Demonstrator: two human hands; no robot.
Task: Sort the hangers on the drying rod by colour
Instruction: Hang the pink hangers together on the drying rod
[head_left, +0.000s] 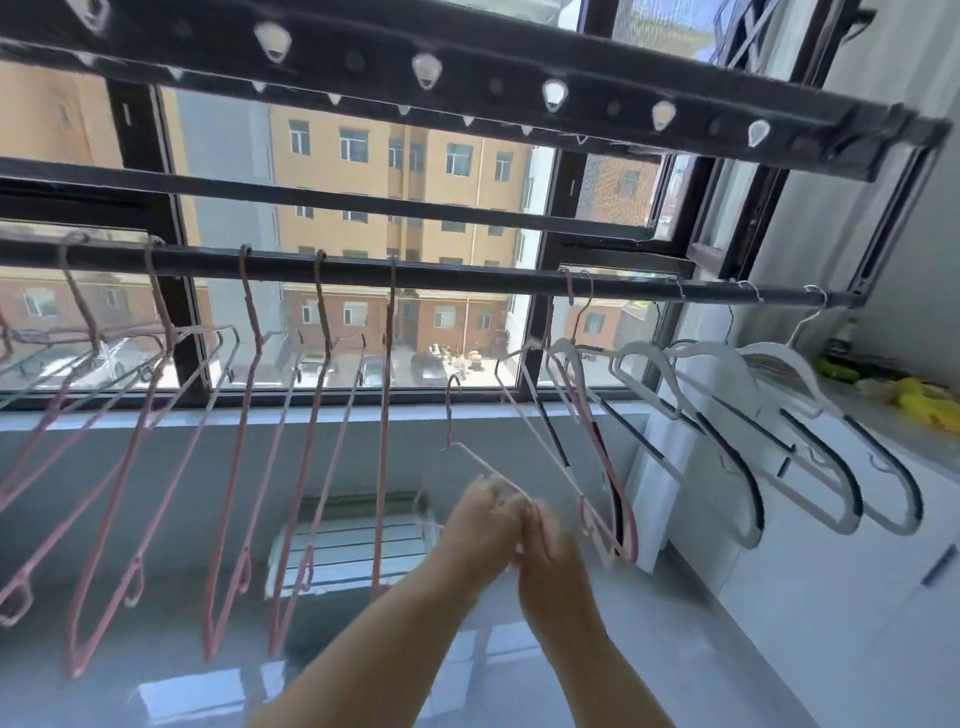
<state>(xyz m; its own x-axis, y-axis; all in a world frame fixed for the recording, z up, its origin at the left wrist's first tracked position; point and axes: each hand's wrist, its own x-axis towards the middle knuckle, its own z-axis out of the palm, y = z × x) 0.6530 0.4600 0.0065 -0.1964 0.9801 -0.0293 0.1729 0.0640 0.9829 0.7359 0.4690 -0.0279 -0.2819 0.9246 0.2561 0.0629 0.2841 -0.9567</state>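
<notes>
While both hands are pinching a loose pink hanger below the drying rod, its hook is risking snagging the pink hanger hanging beside it.

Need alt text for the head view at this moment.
Both hands, left hand and right hand, hold a pink hanger off the drying rod. Pink hangers hang along its left, white hangers at its right, before a window.
</notes>
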